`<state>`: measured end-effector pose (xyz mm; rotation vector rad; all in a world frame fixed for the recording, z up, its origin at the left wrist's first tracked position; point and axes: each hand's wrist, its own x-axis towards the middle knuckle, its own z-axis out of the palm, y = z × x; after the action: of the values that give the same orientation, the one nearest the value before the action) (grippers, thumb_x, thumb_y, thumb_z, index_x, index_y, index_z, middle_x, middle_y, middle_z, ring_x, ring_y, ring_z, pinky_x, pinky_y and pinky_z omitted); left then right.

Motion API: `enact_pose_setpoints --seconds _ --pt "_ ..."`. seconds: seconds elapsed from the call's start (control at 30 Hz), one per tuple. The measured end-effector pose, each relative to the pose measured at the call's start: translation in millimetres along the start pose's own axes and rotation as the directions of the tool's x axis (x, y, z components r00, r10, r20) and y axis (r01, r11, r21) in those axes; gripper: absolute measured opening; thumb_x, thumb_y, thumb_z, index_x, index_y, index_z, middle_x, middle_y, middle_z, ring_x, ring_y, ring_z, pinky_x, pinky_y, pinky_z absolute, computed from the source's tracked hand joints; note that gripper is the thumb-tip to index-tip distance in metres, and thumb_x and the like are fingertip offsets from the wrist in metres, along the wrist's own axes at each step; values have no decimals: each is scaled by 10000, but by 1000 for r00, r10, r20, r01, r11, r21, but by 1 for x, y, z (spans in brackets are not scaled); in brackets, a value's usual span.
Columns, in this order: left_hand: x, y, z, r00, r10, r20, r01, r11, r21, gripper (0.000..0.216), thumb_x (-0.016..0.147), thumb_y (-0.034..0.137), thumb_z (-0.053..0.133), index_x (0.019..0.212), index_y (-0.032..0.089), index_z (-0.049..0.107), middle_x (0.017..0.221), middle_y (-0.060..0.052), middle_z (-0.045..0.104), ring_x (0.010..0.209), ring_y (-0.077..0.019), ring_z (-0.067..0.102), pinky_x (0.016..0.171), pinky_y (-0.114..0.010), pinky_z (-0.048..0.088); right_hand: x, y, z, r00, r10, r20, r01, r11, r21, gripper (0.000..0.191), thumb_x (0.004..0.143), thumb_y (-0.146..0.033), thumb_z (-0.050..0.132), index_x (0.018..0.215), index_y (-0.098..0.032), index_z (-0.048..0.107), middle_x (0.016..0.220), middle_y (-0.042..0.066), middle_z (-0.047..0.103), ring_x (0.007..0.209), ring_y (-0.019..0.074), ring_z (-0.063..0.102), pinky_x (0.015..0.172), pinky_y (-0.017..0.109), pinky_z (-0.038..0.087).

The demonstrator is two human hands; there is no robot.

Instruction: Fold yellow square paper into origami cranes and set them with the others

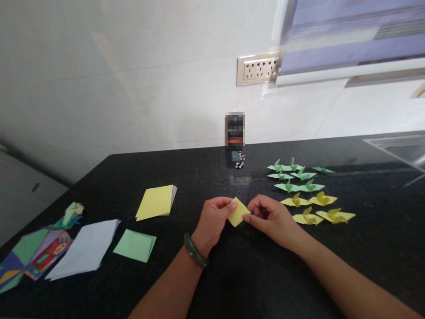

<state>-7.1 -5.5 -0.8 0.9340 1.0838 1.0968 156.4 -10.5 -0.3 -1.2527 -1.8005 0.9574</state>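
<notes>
No legible text, label, brand or number found. Upright item (235, 129) at 12 o'clock, against wall: pixelated, markings unreadable. Patterned sheets (36, 254) at 9 o'clock: print seen, no letters made out.

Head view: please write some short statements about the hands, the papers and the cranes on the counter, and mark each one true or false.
1. The left hand and the right hand both pinch the yellow paper. True.
2. The folded cranes lie to the left of the hands. False: they lie to the right, beside the right hand.
3. A green sheet lies on the black counter, left of the hands. True.
4. Every crane is yellow. False: the far ones are green, the near ones yellow.
5. The left wrist is bare. False: it wears a dark bangle.
</notes>
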Motion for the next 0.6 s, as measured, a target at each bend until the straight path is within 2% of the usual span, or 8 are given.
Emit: enact_pose_setpoints --seconds 0.27,0.47,0.53,0.6 --pt "-2 0 1 997 79 -8 -77 988 131 169 668 274 652 704 117 703 615 -29 639 555 -108 512 561 -240 385 0 0 2 999 -18 29 18 1000 -7 139 732 -308 609 715 -171 620 547 -42 404 515 93 380 481 218 312" --pt "-3 -1 2 986 162 -39 -149 962 227 160 675 274 649 695 127 706 635 -33 654 567 -122 532 560 -242 403 -2 1 3 998 -43 41 46 997 -66 200 746 -310 598 619 -177 519 546 -43 426 505 83 370 465 213 288" --pt "-3 0 3 981 186 -63 -167 959 230 163 679 278 647 705 129 710 637 -32 657 569 -125 538 566 -244 411 -3 1 6 1000 -8 23 8 1000 -1 169 740 -317 607 688 -187 512 554 -48 438 504 86 389 460 209 300" --pt "-4 2 4 977 194 -92 -173 965 197 163 681 276 647 716 131 711 642 -30 661 575 -124 543 574 -242 417 -4 2 11 999 32 -13 -30 992 123 206 728 -317 623 850 -202 504 581 -56 456 514 93 427 472 207 338"
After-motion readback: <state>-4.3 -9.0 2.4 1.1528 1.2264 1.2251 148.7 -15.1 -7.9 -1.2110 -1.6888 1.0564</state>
